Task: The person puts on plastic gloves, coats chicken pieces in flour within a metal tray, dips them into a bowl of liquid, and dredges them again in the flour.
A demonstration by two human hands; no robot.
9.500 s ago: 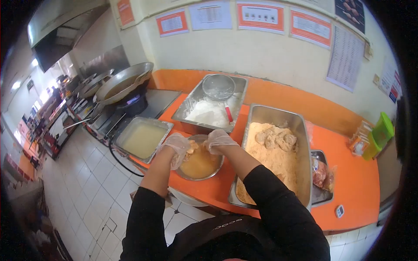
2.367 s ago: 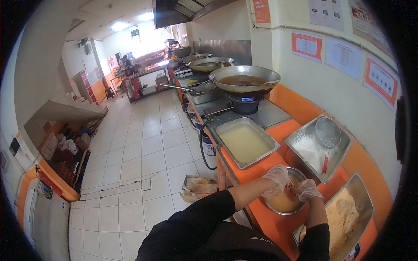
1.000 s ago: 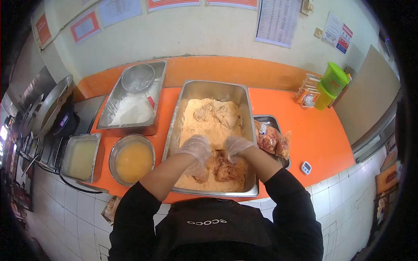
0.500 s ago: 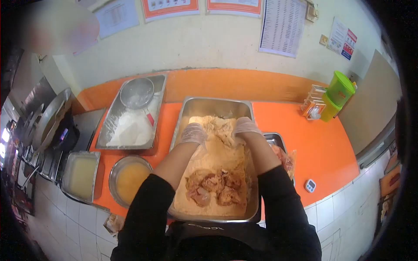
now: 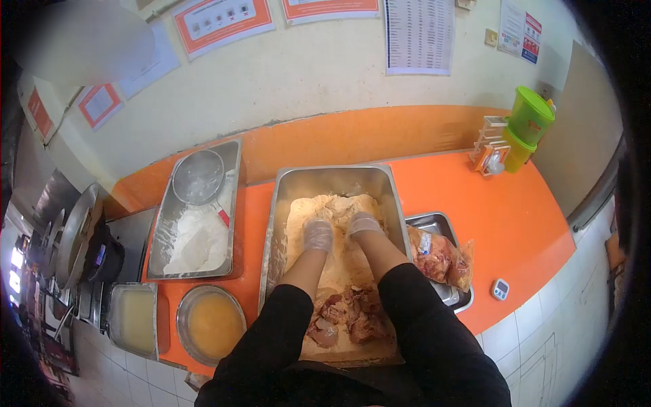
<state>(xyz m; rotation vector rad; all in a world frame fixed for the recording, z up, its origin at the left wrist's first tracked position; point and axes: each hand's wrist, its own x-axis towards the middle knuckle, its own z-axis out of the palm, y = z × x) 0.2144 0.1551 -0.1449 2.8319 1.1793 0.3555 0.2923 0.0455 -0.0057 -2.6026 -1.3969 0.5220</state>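
Note:
Both my hands wear clear plastic gloves and reach into a deep steel pan (image 5: 332,178) of orange-tan breading flour (image 5: 342,268). My left hand (image 5: 318,235) presses into the flour left of the pan's middle. To its right, and slightly farther back, my right hand (image 5: 364,224) is also in the flour. The fingers of both are sunk in or hidden, so their grip does not show. A mound of flour lies just beyond them. Raw, partly coated chicken pieces (image 5: 366,315) lie at the near end, between my forearms.
On the left are a pan of white flour (image 5: 196,251) with a sieve (image 5: 199,178), a bowl of orange liquid (image 5: 213,325) and a tub of pale liquid (image 5: 133,319). To the right, bagged meat (image 5: 434,258) sits on a steel tray (image 5: 461,297), near a timer (image 5: 500,289).
My hands have come closer together, pushing in the flour at the far part of the pan. The camera view has shifted, and more of the bagged meat shows.

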